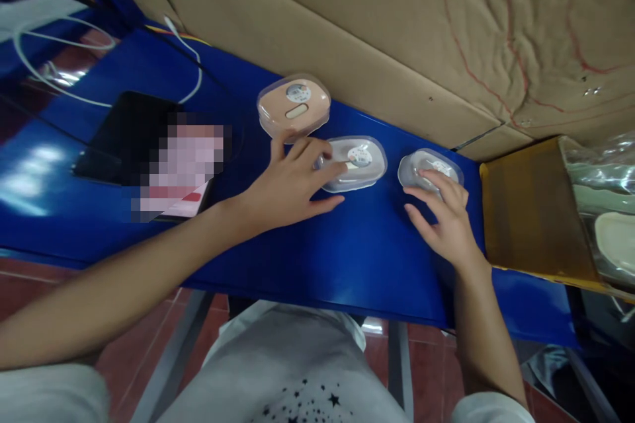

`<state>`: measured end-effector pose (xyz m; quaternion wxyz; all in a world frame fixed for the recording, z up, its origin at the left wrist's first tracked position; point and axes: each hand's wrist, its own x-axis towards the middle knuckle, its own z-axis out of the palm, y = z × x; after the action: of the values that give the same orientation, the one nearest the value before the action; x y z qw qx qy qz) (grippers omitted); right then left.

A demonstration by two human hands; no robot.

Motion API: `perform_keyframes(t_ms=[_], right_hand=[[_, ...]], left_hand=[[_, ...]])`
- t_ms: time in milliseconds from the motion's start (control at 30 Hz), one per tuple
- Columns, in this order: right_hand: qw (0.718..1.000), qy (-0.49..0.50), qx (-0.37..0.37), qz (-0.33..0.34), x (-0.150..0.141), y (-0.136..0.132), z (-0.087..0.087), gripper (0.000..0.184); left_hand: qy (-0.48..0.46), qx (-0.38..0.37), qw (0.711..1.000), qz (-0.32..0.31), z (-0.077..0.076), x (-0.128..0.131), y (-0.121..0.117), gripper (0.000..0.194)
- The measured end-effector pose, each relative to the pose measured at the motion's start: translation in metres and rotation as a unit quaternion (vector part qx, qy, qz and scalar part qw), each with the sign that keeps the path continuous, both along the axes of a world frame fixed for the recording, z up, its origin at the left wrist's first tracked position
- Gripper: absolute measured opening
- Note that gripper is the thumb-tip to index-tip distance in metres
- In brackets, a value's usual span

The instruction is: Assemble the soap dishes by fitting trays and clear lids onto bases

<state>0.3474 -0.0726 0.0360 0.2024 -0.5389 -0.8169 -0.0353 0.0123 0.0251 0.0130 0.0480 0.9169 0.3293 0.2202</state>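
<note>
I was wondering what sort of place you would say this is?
Probably a packing or assembly workstation, though I can't be certain: three similar cases sit on a blue table, with an open box of plastic-wrapped items at the right.

Here's the shirt [278, 363], white fading to soft grey in the shade, loose and gently creased! Across its front, the star print [302, 403]: black stars in mixed sizes, specks scattered among them, and one bold five-pointed star [334, 400] toward the print's right side! Left of the print, the left sleeve [54, 393], pale, plain, cut short; right of the print, the right sleeve [491, 408], a match! Slim, bare forearms [149, 284], then left hand [285, 182] and right hand [449, 221], ungloved, slender-fingered!
</note>
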Motion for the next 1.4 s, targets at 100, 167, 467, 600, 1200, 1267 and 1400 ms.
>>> perform_keyframes(t_ms=[100,167,467,600,1200,1267,1400], right_hand=[[0.999,-0.016,-0.006,0.044,-0.015,0.001,0.004,0.036],[0.997,-0.03,-0.025,0.059,-0.024,0.003,0.003,0.043],[0.995,-0.002,-0.076,0.06,-0.043,-0.001,-0.018,0.069],[0.998,-0.021,-0.052,0.039,-0.041,-0.002,-0.022,0.069],[0.995,-0.024,0.037,-0.085,-0.042,0.003,-0.032,0.058],[0.994,-0.029,0.046,-0.1,-0.042,0.002,-0.032,0.059],[0.995,-0.007,0.062,-0.083,-0.047,-0.001,-0.029,0.055]], left_hand=[[-0.008,-0.006,0.997,-0.071,-0.001,0.001,-0.002,0.034],[-0.011,-0.002,0.994,-0.106,-0.001,0.002,-0.003,0.033],[-0.022,-0.011,0.988,-0.154,-0.001,0.002,-0.007,0.031],[-0.06,-0.04,0.995,-0.062,0.001,0.001,-0.003,0.036],[0.004,-0.008,0.989,0.15,0.006,-0.008,-0.002,0.055],[0.011,-0.005,0.994,0.107,0.006,-0.011,-0.013,0.054],[0.048,-0.038,0.998,0.021,0.005,-0.016,-0.024,0.065]])
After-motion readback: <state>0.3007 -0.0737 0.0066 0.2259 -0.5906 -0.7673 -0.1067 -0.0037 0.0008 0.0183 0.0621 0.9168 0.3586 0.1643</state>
